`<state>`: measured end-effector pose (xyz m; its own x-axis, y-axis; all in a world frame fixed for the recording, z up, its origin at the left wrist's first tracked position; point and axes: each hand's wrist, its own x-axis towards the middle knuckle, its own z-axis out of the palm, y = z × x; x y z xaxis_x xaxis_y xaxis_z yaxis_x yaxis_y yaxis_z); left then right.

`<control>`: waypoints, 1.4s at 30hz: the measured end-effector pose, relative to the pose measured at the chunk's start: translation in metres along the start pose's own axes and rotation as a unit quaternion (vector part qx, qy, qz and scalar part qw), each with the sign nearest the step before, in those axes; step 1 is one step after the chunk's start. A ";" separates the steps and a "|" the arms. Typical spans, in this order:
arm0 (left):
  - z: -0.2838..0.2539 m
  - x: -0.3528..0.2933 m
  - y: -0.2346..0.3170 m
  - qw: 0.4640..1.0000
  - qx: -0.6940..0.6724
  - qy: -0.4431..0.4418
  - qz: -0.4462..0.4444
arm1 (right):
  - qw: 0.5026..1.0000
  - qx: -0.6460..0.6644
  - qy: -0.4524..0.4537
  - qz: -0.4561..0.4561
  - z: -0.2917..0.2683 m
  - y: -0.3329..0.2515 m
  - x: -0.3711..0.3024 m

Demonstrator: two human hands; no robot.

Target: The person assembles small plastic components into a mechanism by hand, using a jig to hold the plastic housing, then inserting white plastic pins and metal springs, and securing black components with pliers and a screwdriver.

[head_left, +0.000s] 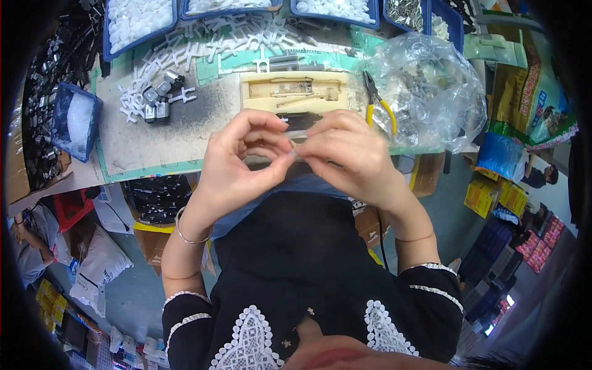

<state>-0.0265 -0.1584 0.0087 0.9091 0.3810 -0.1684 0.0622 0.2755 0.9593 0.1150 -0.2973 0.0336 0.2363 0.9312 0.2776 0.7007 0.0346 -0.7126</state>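
My left hand (243, 160) and my right hand (348, 154) meet fingertip to fingertip over the table's near edge. Between the pinched thumbs and forefingers is something tiny and pale, too small to name. Just beyond them lies a cream-coloured fixture block (351, 92) with recessed slots; a dark part (299, 121) shows at its near side, partly behind my fingers. Pliers with yellow handles (376, 102) lie right of the block, near my right hand. Left of the block are several small metal-and-black parts (161, 111) among white forked plastic pieces (179, 58).
Blue trays of white parts (139, 28) line the far edge, beside a tray of metal pins (407, 13). A clear plastic bag of parts (425, 92) covers the right side. A smaller blue tray (92, 126) stands at the left by piled black parts (46, 105). Boxes (478, 197) stand lower right.
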 end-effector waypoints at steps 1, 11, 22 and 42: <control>0.000 -0.003 -0.001 0.999 0.019 -0.021 -0.032 | 0.999 -0.007 -0.038 0.002 0.001 -0.001 -0.002; 0.010 -0.016 -0.018 0.916 0.371 0.042 0.147 | 0.990 -0.137 0.011 0.017 0.025 0.031 -0.011; 0.026 -0.016 -0.046 0.779 0.579 0.034 0.237 | 0.984 -0.171 -0.046 0.005 0.017 0.028 0.001; -0.003 0.004 -0.033 0.777 0.525 0.107 0.330 | 0.956 -0.041 0.221 0.189 -0.072 0.069 0.065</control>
<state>-0.0261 -0.1632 -0.0244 0.8030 0.3037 0.5128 0.0158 -0.8710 0.4910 0.2268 -0.2604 0.0491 0.7319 0.6267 0.2675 0.5550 -0.3206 -0.7676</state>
